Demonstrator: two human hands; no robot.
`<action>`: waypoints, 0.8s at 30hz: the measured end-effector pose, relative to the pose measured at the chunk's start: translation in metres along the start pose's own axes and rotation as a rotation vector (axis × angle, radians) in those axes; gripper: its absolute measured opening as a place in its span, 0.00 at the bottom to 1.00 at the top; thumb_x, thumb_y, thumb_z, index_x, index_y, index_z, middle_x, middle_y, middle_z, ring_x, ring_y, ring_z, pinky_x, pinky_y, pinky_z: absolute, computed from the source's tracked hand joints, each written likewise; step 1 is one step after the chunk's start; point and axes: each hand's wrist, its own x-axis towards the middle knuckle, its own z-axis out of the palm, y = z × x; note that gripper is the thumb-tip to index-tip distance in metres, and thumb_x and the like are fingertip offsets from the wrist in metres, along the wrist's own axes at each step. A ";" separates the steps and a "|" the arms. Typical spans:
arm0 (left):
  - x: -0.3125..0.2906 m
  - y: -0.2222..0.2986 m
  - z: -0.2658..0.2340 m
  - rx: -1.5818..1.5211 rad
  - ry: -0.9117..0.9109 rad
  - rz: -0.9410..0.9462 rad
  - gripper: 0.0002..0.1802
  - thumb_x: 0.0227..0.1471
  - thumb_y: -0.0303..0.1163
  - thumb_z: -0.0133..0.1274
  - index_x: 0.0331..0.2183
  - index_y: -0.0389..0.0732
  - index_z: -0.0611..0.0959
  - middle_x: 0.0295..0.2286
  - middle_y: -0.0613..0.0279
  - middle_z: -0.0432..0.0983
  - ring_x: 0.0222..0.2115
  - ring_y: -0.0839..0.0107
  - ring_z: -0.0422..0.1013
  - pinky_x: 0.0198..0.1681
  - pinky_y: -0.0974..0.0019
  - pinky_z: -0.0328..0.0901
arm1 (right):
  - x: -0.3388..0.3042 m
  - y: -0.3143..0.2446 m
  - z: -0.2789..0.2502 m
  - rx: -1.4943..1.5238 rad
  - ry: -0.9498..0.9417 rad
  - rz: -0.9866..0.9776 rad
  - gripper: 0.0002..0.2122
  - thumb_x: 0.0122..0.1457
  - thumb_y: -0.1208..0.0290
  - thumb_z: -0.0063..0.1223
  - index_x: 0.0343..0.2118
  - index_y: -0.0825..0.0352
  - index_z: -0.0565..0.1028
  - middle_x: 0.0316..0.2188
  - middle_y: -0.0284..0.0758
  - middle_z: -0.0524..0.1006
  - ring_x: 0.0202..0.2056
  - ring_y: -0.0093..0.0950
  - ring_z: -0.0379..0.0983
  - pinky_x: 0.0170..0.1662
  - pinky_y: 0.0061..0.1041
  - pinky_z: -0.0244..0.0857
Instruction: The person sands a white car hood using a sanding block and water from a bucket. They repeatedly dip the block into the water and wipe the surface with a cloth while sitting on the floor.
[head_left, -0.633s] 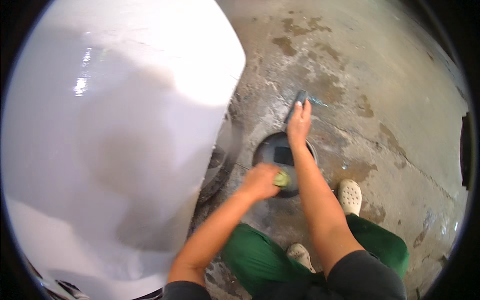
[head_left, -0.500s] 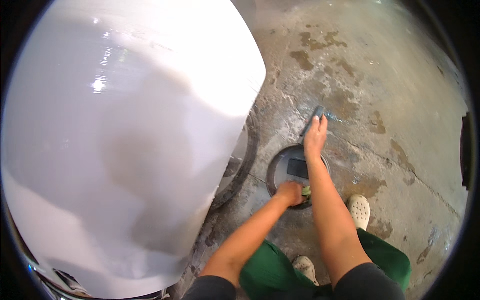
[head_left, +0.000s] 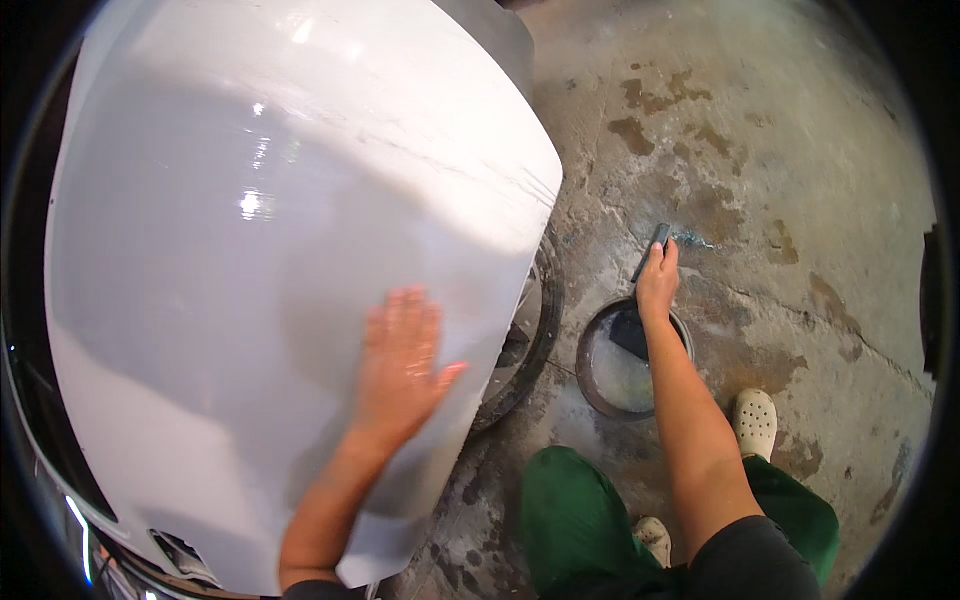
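My left hand (head_left: pixel 400 370) lies flat on a white and grey car hood (head_left: pixel 230 330), palm down, fingers stretched out, with nothing in it. The hood has a wet shine. To the right, over the far rim of a round dark bucket (head_left: pixel 592 385), my right hand (head_left: pixel 657 287) is closed around a slim dark-grey block (head_left: pixel 657 245). Cloudy water (head_left: pixel 615 370) fills the bucket's bottom, and a black rectangular pad (head_left: pixel 628 332) sits in it. A faint yellowish-green patch shows in the water, too blurred to name.
A car tyre (head_left: pixel 545 340) shows under the hood's right edge, close to the bucket. Wet patches (head_left: pixel 632 135) mark the concrete floor (head_left: pixel 800 190). Near the bucket are my light clogs (head_left: pixel 755 422) and knees in green trousers (head_left: pixel 570 515).
My left hand has left the bucket, let go of the yellowish-green thing, and moved left onto the hood. My right hand still grips the grey block. The view has shifted slightly.
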 end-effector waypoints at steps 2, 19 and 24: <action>-0.028 -0.044 -0.038 0.234 -0.063 -0.107 0.51 0.57 0.55 0.58 0.70 0.38 0.58 0.71 0.49 0.49 0.73 0.50 0.44 0.74 0.43 0.38 | -0.008 -0.008 0.006 -0.012 -0.006 0.020 0.24 0.73 0.58 0.42 0.63 0.70 0.67 0.50 0.59 0.78 0.53 0.56 0.74 0.55 0.45 0.65; 0.132 -0.117 -0.067 0.501 0.262 0.096 0.45 0.66 0.60 0.44 0.70 0.37 0.58 0.71 0.54 0.51 0.73 0.61 0.45 0.75 0.54 0.41 | 0.000 -0.007 0.011 -0.112 0.008 0.005 0.24 0.72 0.56 0.42 0.63 0.68 0.69 0.50 0.57 0.78 0.52 0.55 0.75 0.55 0.46 0.66; 0.058 -0.114 -0.065 0.471 0.163 0.087 0.47 0.64 0.59 0.47 0.70 0.37 0.59 0.71 0.53 0.50 0.72 0.59 0.46 0.75 0.53 0.41 | -0.007 -0.009 0.014 -0.119 -0.005 0.025 0.25 0.71 0.55 0.42 0.64 0.67 0.69 0.49 0.56 0.79 0.51 0.55 0.75 0.54 0.46 0.67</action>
